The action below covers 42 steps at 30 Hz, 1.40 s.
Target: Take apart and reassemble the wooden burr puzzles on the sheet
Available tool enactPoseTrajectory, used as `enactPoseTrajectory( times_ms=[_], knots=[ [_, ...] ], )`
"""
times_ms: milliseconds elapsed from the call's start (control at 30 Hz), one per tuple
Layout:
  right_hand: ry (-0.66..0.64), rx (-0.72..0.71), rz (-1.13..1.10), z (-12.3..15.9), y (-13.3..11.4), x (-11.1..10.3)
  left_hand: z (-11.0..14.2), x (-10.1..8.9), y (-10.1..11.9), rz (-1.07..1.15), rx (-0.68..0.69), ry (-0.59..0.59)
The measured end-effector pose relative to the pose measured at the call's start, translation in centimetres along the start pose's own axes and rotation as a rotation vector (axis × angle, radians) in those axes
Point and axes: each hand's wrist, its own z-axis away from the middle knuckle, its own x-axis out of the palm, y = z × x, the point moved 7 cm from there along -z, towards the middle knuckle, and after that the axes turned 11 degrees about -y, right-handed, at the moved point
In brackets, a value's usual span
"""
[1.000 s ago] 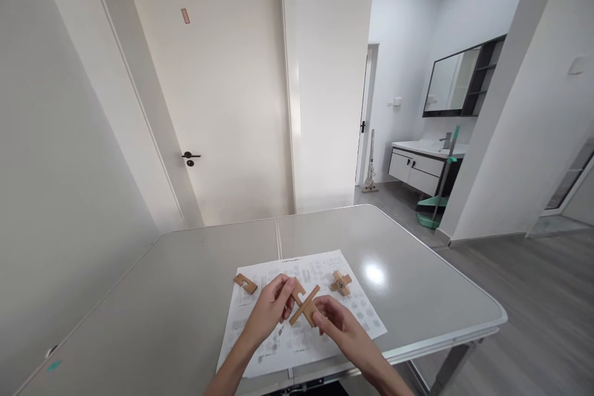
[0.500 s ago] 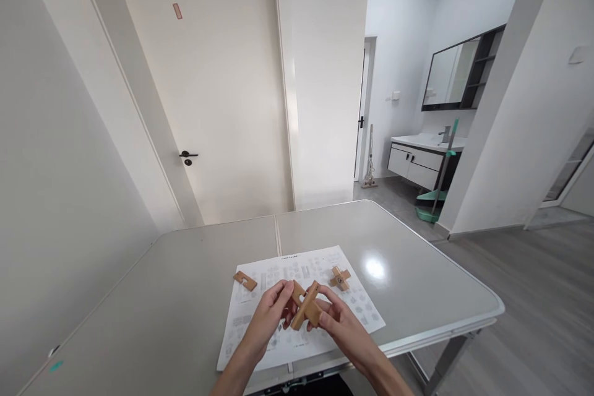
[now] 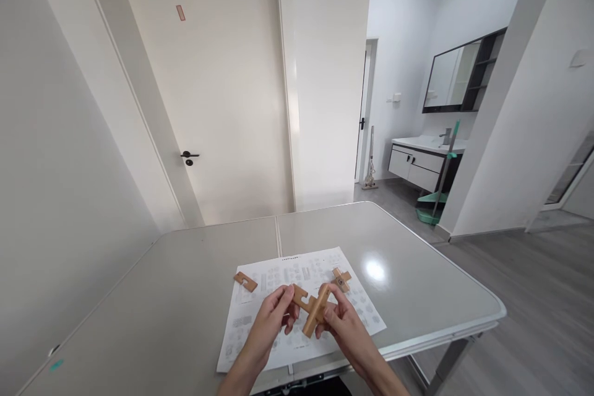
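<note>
My left hand (image 3: 273, 315) pinches the end of a flat notched wooden puzzle piece (image 3: 301, 296) between thumb and fingers. In my right hand (image 3: 342, 317) are crossed wooden puzzle pieces (image 3: 317, 312), one a thick bar tilted upright. The notched piece reaches toward these crossed pieces; whether they interlock I cannot tell. Another flat wooden piece with a cutout (image 3: 245, 281) lies on the paper's upper left. Beyond my right hand, a cross-shaped wooden assembly (image 3: 342, 279) rests near the paper's right edge. Below my hands is the printed sheet (image 3: 253, 352), with many small diagrams.
The grey folding table (image 3: 185, 297) has a seam down its middle and a rounded right corner. A closed door (image 3: 232, 93) stands behind it. At the back right are a washbasin cabinet (image 3: 415, 164), a mirror (image 3: 452, 74) and a green dustpan (image 3: 427, 216).
The crossed pieces in my right hand have shifted slightly right and turned, opening more distance from my left hand. More of the notched piece's cutout shows. The pieces on the paper stay put.
</note>
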Motion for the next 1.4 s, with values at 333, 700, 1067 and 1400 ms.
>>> enactPoseTrajectory(
  times_ms=[333, 700, 1067, 1400],
  knots=[
    [0.036, 0.031, -0.008, 0.1, 0.0, 0.3, 0.2, -0.8, -0.8, 0.038, -0.023, 0.039],
    [0.007, 0.05, 0.001, -0.1, -0.6, 1.3, 0.8, -1.5, -1.0, 0.054, -0.035, 0.068],
    [-0.171, 0.131, 0.032, -0.5, 1.1, 3.1, 4.1, -6.9, -3.6, -0.064, -0.06, 0.302],
    [-0.013, 0.322, 0.244, -1.3, 0.7, 1.8, 5.7, -19.6, -3.2, -0.501, -0.176, 0.571]
  ],
)
